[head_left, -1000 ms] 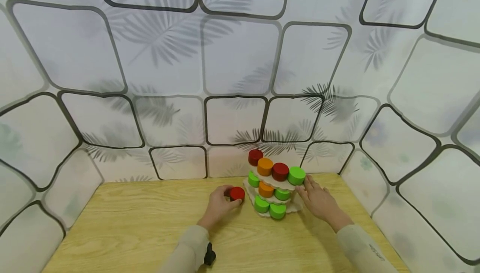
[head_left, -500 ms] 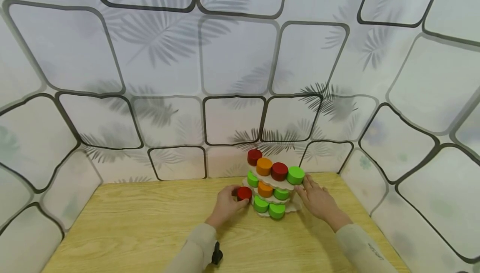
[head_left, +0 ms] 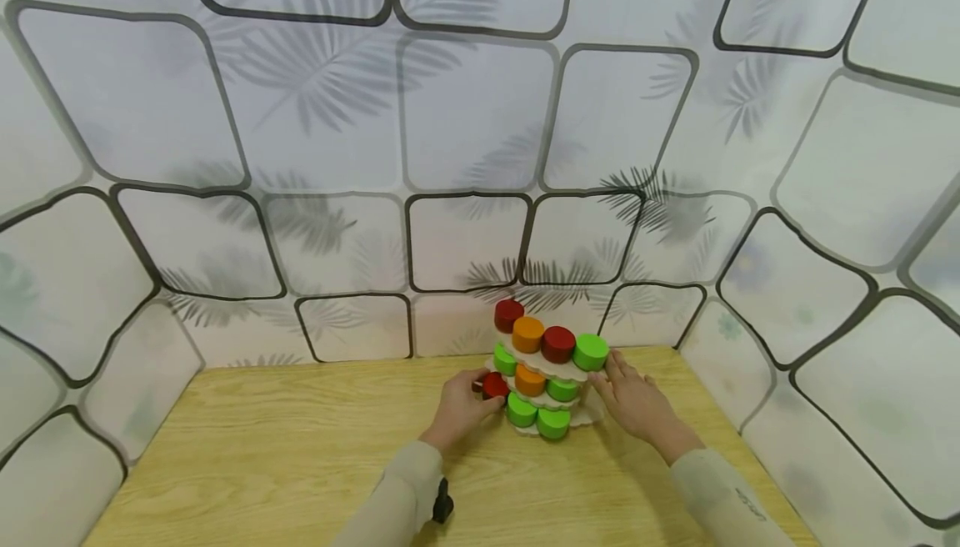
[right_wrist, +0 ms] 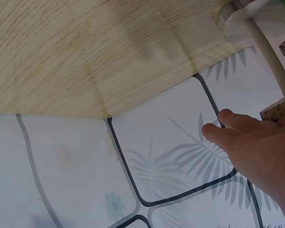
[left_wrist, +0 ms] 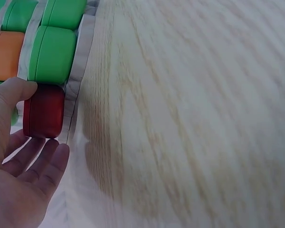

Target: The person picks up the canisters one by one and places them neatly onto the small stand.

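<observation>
A tiered wooden stand [head_left: 587,415] with wavy edges bears round red, orange and green containers on several levels. My left hand [head_left: 459,407] holds a dark red round container [left_wrist: 44,112] between thumb and fingers at the lowest tier's left side. In the left wrist view it sits beside a green container [left_wrist: 52,55] on that tier. My right hand [head_left: 637,401] rests against the stand's right side, fingers extended beside a green container [head_left: 592,352] on the top tier. In the right wrist view this hand touches the edge of a wooden tier [right_wrist: 279,108].
The wooden table [head_left: 300,455] spreads out to the left and in front. Patterned panels [head_left: 360,238] with dark outlines and leaf prints rise behind it and at both sides. The stand is close to the back panel.
My left hand has moved right with the red container, bringing it from beside the stand onto the lowest tier's left end. My right hand has stayed at the stand.
</observation>
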Demonstrator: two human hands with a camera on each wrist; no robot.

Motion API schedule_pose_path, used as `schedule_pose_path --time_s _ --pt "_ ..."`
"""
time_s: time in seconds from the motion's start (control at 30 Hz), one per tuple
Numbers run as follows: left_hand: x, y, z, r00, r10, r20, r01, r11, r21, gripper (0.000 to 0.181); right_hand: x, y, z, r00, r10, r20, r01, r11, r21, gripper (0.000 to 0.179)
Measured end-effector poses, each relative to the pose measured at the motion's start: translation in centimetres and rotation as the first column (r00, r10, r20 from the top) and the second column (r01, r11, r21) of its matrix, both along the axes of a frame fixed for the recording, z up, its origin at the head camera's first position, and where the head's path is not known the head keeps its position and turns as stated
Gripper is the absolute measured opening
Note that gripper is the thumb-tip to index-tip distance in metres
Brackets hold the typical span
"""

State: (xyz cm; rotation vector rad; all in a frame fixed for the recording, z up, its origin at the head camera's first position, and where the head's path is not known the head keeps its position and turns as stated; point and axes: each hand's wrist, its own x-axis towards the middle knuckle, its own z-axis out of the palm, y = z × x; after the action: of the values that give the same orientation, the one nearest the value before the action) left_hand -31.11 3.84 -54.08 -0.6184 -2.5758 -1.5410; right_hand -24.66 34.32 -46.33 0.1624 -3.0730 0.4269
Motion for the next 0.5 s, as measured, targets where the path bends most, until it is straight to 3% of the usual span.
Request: schedule_pose_path --time_s 0.5 --pt "-0.21 0.83 0.4 1.0 0.0 0.0 0.0 0.999 -0.043 0.052 -0.03 0.12 -0.17 1.0 0.003 -0.003 -0.003 1.0 -0.018 0.077"
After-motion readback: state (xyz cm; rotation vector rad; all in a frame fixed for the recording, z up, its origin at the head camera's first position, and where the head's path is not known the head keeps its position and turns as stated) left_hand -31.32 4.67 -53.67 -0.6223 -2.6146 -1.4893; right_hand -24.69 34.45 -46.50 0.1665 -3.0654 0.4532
